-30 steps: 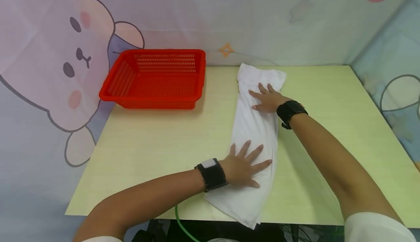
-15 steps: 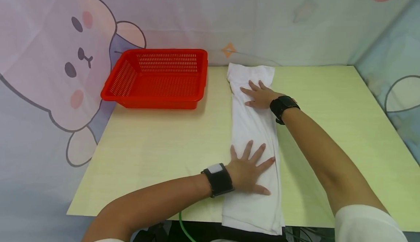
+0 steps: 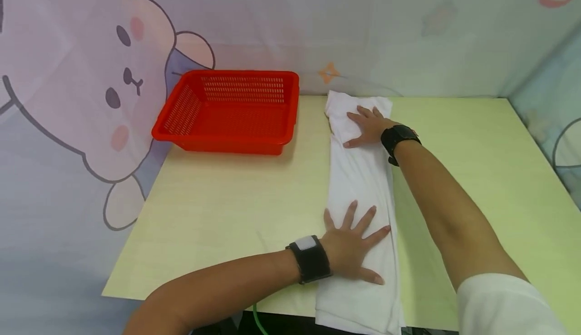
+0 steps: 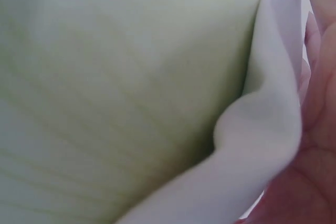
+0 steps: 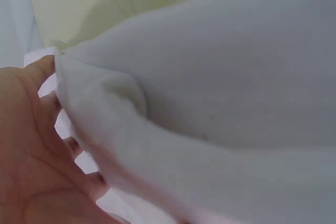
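Observation:
A white cloth [image 3: 358, 178], folded into a long strip, lies from the back of the table to its front edge. Its near end hangs slightly over that edge. My left hand [image 3: 349, 252] rests flat on the nearer half, fingers spread wide. Toward the far end, my right hand [image 3: 369, 127] lies on the cloth with its fingers extended. The left wrist view catches a rolled edge of the cloth [image 4: 262, 129] beside the palm. In the right wrist view, a raised fold of the cloth [image 5: 100, 114] runs along the fingers.
A red plastic basket [image 3: 227, 143] with slotted walls stands at the back left of the pale yellow table [image 3: 236, 199]. Behind it hangs a backdrop [image 3: 363, 32] printed with a cartoon bear. A green cable [image 3: 257, 320] shows below the front edge.
The near end of the cloth has swung from slanting left to lying straight, reaching further over the front edge. Both hands have stayed flat on it while the head view shifted slightly.

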A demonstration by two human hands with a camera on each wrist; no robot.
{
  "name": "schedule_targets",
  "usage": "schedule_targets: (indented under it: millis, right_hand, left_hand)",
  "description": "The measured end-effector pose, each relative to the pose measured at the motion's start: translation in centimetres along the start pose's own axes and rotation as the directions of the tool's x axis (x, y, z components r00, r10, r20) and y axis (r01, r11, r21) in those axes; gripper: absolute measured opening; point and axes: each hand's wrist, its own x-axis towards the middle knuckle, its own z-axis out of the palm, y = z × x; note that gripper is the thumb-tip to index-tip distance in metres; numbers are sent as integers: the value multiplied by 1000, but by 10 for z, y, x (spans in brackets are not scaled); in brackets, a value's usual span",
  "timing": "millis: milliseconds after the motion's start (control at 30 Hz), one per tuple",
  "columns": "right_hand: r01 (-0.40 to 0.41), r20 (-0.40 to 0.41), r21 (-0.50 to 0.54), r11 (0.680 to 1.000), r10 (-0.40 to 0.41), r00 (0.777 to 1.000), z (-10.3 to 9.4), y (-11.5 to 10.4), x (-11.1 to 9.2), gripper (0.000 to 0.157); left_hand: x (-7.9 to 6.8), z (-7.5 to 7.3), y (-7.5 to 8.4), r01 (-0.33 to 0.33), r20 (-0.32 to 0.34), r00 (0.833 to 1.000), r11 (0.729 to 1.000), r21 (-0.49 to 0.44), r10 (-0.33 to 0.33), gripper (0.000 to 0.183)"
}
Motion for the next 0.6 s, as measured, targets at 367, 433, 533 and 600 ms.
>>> schedule_targets:
  millis: [367, 433, 533, 600]
  right_hand:
    - [103, -42, 48, 994, -101, 994, -9, 9, -17, 98]
    - [125, -27, 72, 990, -123, 992, -18, 5, -39, 95]
    - [167, -6, 102, 981, -167, 986, -32, -7, -75, 87]
    - [202, 0, 93, 975, -203, 979, -37, -15, -100, 81]
  left_hand:
    - [2, 11, 1, -6, -34, 999, 1000, 5, 6, 101]
    - [3, 13, 0, -17, -39, 999, 1000, 0, 17, 101]
    - [2, 14, -6, -37, -49, 998, 999, -9, 37, 101]
    - [0, 13, -11, -60, -58, 997, 998, -11, 59, 100]
